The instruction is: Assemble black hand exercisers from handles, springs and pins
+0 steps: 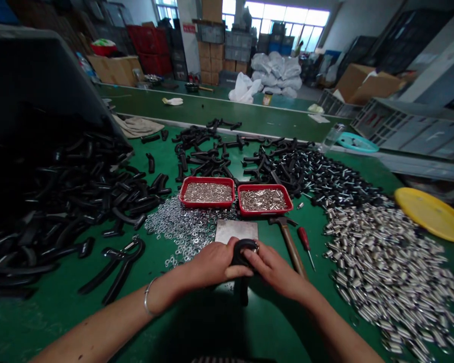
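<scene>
A curved black part (237,255) is held between both hands over the front of the green table, its straight end pointing down. My left hand (217,262) is closed round its left side, thumb underneath. My right hand (270,264) pinches its right side, where a small shiny bit shows at the fingertips. Just behind the hands lies a square metal plate (236,230). Two red trays stand beyond it: the left tray (207,204) holds small metal pieces, the right tray (265,213) small pins. A hammer (292,246) and a red-handled screwdriver (304,239) lie at the right.
Black parts (124,201) are heaped at the left, with washers (189,227) beside the left tray. On the right are piles of metal cylinders (393,267) and black-headed bolts (325,174), plus a yellow lid (431,214). Grey crates (419,126) stand farther back.
</scene>
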A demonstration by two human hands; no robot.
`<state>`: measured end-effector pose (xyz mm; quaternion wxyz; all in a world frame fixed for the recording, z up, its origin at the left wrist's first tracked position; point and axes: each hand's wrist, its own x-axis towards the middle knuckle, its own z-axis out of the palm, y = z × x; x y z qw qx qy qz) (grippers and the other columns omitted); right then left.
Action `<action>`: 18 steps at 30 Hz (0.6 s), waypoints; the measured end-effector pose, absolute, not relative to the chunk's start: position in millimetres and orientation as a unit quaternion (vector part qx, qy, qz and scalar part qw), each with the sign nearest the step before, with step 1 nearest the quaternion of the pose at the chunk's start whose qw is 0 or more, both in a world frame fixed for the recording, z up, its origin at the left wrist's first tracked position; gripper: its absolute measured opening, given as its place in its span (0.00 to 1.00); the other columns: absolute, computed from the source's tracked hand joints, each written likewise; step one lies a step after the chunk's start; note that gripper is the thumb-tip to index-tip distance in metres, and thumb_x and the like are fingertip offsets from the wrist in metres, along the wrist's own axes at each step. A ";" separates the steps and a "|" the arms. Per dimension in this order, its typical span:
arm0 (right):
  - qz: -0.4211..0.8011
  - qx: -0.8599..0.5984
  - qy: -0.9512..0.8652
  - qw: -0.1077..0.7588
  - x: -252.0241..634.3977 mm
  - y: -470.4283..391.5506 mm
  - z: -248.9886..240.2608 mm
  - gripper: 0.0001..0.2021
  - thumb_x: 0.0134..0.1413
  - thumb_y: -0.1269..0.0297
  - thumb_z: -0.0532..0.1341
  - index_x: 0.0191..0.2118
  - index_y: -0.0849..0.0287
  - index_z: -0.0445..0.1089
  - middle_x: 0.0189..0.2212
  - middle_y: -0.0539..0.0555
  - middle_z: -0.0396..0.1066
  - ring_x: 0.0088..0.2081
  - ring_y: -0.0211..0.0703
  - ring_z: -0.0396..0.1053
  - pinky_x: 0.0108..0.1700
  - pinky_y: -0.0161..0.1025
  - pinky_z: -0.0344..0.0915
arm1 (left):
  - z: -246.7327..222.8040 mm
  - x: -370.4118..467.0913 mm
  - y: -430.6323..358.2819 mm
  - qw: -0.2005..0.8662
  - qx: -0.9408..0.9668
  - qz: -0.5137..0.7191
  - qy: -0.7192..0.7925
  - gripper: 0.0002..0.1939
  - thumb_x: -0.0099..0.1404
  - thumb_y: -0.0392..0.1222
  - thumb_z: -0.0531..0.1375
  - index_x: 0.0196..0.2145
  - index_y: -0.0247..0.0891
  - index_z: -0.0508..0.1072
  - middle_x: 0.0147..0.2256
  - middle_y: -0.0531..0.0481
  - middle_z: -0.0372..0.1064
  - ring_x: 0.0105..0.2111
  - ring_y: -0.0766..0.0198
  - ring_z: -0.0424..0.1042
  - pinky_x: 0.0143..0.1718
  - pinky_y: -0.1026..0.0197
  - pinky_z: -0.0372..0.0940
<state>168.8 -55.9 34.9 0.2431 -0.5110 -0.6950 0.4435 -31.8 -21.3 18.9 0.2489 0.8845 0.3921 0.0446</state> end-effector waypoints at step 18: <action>-0.015 -0.612 -0.790 0.027 215.8 89.7 26.9 0.10 0.62 0.62 0.60 0.38 0.61 0.76 0.40 0.62 0.72 0.47 0.54 0.63 0.44 0.43 0.62 | 34.7 33.3 122.7 0.036 0.933 0.092 0.347 0.07 0.65 0.31 0.58 0.34 0.32 0.77 0.37 0.35 0.76 0.42 0.49 0.72 0.46 0.51 0.59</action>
